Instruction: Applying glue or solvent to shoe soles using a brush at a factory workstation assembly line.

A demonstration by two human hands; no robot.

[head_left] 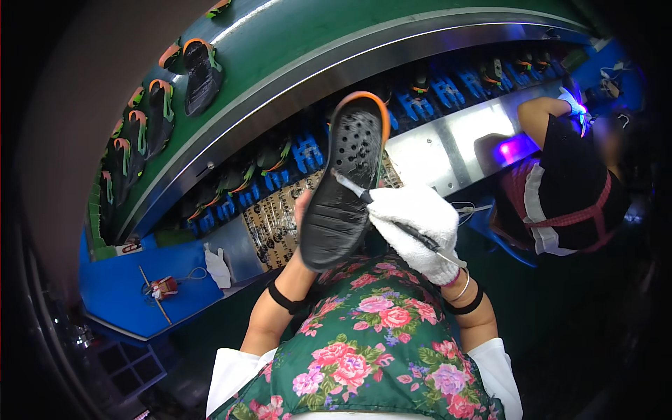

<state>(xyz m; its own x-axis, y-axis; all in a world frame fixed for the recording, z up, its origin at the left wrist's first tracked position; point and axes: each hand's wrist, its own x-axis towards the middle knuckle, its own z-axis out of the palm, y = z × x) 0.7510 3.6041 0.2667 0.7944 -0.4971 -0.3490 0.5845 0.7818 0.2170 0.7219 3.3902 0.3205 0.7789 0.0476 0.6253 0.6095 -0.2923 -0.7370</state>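
A black shoe sole (336, 220) with an orange rim at its far end stands out in front of me, its broad face turned up. That end is dotted with round holes, and the surface looks glossy and wet. My bare left hand (302, 208) grips it from behind, so most of the fingers are hidden. On my right hand (414, 222) is a white knitted glove, closed around a slim brush (353, 186) with a dark handle. The brush's pale tip touches the sole around its middle. A thin pale cord runs by my right wrist.
Shoe parts (201, 77) lie on a green belt (280, 21) at the back left. Below it, blue holders (306, 155) carry more. Taped cardboard (269, 224) covers part of the metal bench. A blue table (126, 287) is at left. A co-worker (560, 189) works at right by purple light.
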